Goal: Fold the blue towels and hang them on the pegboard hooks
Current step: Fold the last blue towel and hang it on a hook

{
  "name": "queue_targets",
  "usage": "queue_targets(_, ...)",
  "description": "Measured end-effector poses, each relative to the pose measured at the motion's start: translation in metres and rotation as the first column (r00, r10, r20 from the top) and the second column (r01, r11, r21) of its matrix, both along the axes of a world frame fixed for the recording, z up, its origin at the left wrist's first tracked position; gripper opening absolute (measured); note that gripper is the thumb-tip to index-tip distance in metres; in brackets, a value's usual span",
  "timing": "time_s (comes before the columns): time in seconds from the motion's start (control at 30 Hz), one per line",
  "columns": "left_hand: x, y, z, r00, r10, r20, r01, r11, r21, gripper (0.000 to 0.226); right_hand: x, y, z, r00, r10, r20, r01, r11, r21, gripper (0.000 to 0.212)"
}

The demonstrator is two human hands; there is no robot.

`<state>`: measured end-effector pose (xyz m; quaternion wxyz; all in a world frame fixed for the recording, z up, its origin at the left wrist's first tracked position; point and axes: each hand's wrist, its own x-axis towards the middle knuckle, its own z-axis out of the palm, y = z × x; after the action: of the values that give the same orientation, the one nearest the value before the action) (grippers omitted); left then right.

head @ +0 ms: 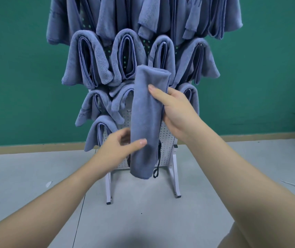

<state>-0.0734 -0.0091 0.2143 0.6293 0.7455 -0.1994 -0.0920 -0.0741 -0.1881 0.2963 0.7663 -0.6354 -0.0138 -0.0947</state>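
Grey floor, green wall behind. White pegboard packed with hung towels — bare only low centre. Folded towel held upright before it: right hand grips its upper edge, left hand pinches lower down.

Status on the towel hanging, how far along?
Done: many folded blue towels already hang in rows on the pegboard.
In hand: one folded towel, right hand gripping its middle, left hand pinching lower down.
Left: hanging this one; bare pegboard shows low on the right. No other loose towels in view.
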Motion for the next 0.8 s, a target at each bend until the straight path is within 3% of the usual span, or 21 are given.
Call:
queue_targets(0.2, 0.007, -0.005, 0.009, 0.999, -0.009, 0.031, 0.011, 0.999, -0.052, 0.014, -0.006, 0.006, -0.003, 0.996, 0.077, 0.041, -0.077, 0.997, -0.005, 0.015)
queue_targets(0.33, 0.010, -0.004, 0.009, 0.999, 0.054, 0.004, -0.053, 0.995, -0.082, 0.016, -0.006, -0.005, -0.005, 0.997, 0.066, 0.029, -0.065, 0.998, -0.027, 0.021)
queue_targets(0.43, 0.013, 0.001, 0.008, 0.998, 0.058, 0.013, -0.058, 0.998, -0.017, 0.020, -0.006, -0.015, -0.010, 0.999, 0.033, -0.001, -0.033, 0.998, -0.060, 0.017)
queue_targets(0.57, 0.013, 0.007, 0.009, 1.000, -0.019, -0.005, 0.019, 0.998, 0.066, 0.018, -0.008, -0.031, -0.019, 0.992, -0.023, -0.123, 0.018, 0.999, -0.042, 0.027)
queue_targets(0.67, 0.009, 0.008, 0.014, 0.988, -0.145, -0.058, 0.148, 0.987, 0.057, 0.020, -0.011, -0.041, -0.025, 0.965, -0.051, -0.259, 0.055, 0.998, 0.011, 0.038)
queue_targets(0.8, 0.007, 0.008, 0.018, 0.962, -0.253, -0.104, 0.256, 0.967, 0.018, 0.033, -0.011, -0.052, -0.035, 0.926, -0.093, -0.366, 0.104, 0.995, 0.010, 0.036)
